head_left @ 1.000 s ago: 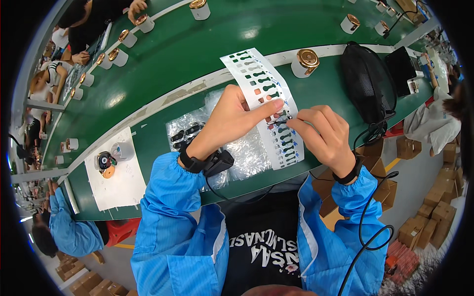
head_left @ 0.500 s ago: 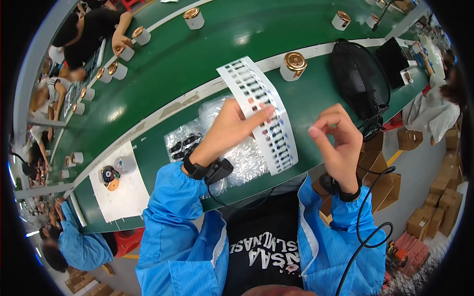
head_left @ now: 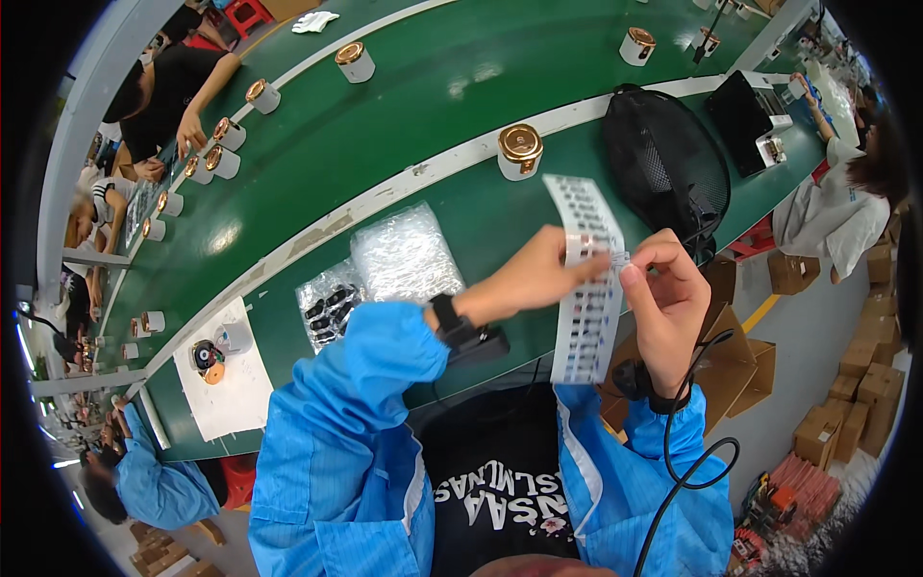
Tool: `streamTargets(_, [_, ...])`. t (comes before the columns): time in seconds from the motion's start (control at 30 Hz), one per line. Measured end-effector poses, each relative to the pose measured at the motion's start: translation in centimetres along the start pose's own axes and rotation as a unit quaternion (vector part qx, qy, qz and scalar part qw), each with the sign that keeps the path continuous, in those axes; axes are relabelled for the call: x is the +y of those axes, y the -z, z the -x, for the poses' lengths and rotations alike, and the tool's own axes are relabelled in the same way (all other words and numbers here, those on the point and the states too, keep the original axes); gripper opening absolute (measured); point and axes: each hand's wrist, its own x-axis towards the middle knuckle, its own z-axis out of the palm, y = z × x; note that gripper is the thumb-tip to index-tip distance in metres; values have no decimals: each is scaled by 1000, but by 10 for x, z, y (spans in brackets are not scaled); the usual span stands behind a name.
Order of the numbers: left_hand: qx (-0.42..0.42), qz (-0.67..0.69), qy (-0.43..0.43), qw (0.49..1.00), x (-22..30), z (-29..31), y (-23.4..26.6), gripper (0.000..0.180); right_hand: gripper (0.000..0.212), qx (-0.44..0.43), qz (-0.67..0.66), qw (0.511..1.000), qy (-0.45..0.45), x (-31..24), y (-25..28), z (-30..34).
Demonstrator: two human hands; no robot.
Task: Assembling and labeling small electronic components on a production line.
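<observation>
My left hand (head_left: 541,274) grips a white sheet of stickers (head_left: 583,332) with rows of small dark marks, thumb on its face. The sheet stands nearly upright over the table's front edge. At its right edge my right hand (head_left: 665,298) pinches a small clear sticker (head_left: 621,259) between thumb and forefinger; the sticker still meets the sheet. Left of my left forearm lie a clear plastic bag (head_left: 404,258) and another bag holding black parts (head_left: 330,310). Beyond the sheet stands a white canister with a copper-coloured lid (head_left: 520,152).
A black mesh bag (head_left: 665,159) and a black box-shaped device (head_left: 745,115) stand at right. A white paper (head_left: 226,385) with small parts lies left. Similar canisters (head_left: 355,62) line the green conveyor (head_left: 413,115). Cartons (head_left: 750,356) sit below; co-workers (head_left: 178,87) are at both sides.
My left hand has carried the sheet rightward and turned it more upright. My right hand, apart from it before, now pinches at its edge. The view has shifted slightly.
</observation>
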Motion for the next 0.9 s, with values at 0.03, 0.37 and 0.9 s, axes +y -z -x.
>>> streamTargets(0.03, [-3,4,-1,1000,1,-16,1,36,9,4,-2,1000,6,-1,3,0])
streamTargets(0.37, [43,-76,62,994,23,-47,20,44,8,37,-64,997,-38,29,11,3])
streamTargets(0.9, [14,-454,-271,848,36,-66,147,63,5,-41,52,994,-86,108,5,28])
